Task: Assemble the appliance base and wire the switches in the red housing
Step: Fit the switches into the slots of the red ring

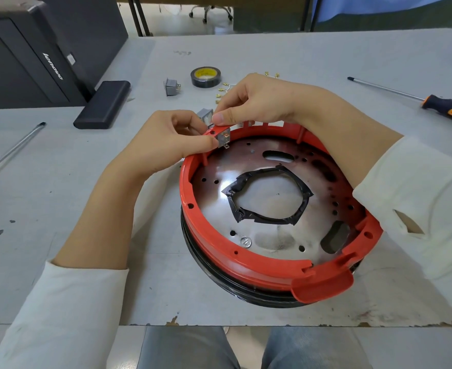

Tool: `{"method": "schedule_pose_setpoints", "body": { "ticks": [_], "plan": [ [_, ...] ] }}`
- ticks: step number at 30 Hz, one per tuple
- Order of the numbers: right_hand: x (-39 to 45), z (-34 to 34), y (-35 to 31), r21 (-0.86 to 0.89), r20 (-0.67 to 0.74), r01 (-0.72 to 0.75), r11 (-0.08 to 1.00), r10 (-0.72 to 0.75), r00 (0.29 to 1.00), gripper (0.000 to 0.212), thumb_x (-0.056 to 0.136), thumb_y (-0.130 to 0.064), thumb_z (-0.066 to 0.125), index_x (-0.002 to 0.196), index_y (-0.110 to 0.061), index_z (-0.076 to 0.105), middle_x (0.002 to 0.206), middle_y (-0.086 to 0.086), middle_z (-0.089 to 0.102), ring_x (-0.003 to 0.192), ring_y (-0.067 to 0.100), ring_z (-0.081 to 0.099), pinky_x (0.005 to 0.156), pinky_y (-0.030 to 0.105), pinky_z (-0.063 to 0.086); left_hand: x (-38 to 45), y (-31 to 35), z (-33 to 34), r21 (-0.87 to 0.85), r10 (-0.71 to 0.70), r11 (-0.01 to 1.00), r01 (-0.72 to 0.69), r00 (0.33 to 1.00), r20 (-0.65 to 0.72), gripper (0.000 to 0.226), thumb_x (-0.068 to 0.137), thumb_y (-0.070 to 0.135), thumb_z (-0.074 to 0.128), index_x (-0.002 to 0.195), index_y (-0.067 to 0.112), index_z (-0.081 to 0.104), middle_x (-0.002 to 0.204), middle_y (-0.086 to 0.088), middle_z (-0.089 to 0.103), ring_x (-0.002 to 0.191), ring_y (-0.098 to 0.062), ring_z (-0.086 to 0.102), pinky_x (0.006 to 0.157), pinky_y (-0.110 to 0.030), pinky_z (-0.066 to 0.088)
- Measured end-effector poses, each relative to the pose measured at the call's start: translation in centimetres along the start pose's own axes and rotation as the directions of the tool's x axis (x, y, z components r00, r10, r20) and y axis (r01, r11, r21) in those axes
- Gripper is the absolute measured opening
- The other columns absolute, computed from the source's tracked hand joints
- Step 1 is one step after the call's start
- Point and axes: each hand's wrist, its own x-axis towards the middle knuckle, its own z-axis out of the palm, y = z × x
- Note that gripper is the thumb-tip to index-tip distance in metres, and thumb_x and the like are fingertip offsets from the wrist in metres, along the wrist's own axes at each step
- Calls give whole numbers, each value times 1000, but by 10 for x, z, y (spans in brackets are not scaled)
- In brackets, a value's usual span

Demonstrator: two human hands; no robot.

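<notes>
The round red housing [246, 265] lies on the table over a black ring, with a metal plate [214, 198] inside whose centre hole is edged in black tape. At its far-left rim a grey switch [223, 139] sits in a slot, metal terminals pointing inward. My left hand [166, 145] pinches that switch from the left. My right hand [256, 102] reaches over the rim and presses its thumb on the rim just above the switch. A second grey switch [205, 116] shows behind my fingers, and a third switch [171, 86] lies farther back on the table.
A roll of black tape [206, 77] and several small brass terminals [219, 95] lie behind my hands. An orange-handled screwdriver [432, 105] is at the right, another tool shaft [11, 150] at the left. A black computer case [33, 49] and a black bar [102, 105] stand back left.
</notes>
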Motion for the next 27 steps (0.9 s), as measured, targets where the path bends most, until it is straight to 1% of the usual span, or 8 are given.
{"method": "schedule_pose_setpoints", "body": {
  "ticks": [4,8,13,15,19,23,25,27],
  "plan": [
    [0,-1,0,11,-8,10,1000,-10,1000,31,62,-68,63,76,-42,74,83,16,59,74,13,49,71,33,42,1,-1,-1,28,-10,1000,9,1000,5,7,72,21,76,76,18,71,68,0,71,61,-5,63,64,-15,52],
    [1,0,1,20,-17,-2,1000,3,1000,41,58,-70,62,80,-37,76,90,23,60,75,16,48,72,35,42,1,0,-1,30,-10,999,10,1000,8,9,71,21,76,76,16,71,67,0,71,60,-5,62,62,-15,52],
    [3,0,2,0,-19,-21,1000,21,1000,57,56,-72,61,87,-27,76,80,11,56,74,17,47,70,35,42,0,1,0,1,-32,999,32,999,25,8,65,26,73,70,21,70,66,1,71,60,-7,62,62,-15,51],
    [2,0,2,-2,-30,-36,999,36,999,57,56,-73,62,86,-28,76,81,16,58,75,17,47,71,35,42,0,1,0,-1,-43,999,43,999,26,10,64,27,73,71,20,71,69,0,71,63,-9,62,68,-21,51],
    [-2,-1,-1,-11,-18,-110,994,110,994,57,58,-73,64,90,-27,76,92,9,70,77,21,57,76,34,48,0,2,0,-22,-66,998,67,996,55,19,65,28,72,78,16,69,73,-5,70,69,-17,61,82,-35,51],
    [3,-17,-4,35,-68,-220,975,222,973,30,82,-48,65,90,-21,75,84,-9,73,66,4,56,61,21,44,0,2,-1,-51,-76,995,82,991,109,32,68,30,71,94,11,68,76,1,70,72,-17,64,85,-33,49],
    [7,-26,-5,62,-125,-288,956,294,948,21,88,-34,64,95,-16,72,89,-5,73,70,9,60,55,22,49,0,2,-4,-86,-73,993,84,989,125,36,68,26,70,103,19,68,90,1,74,82,-16,69,87,-29,52],
    [11,-31,-3,-22,-166,-369,929,360,918,22,89,-25,63,104,-10,67,99,4,69,76,16,62,60,28,55,1,1,-11,-123,-71,988,90,986,154,39,70,22,70,108,26,67,101,1,75,91,-17,71,87,-30,54]
  ]
}}
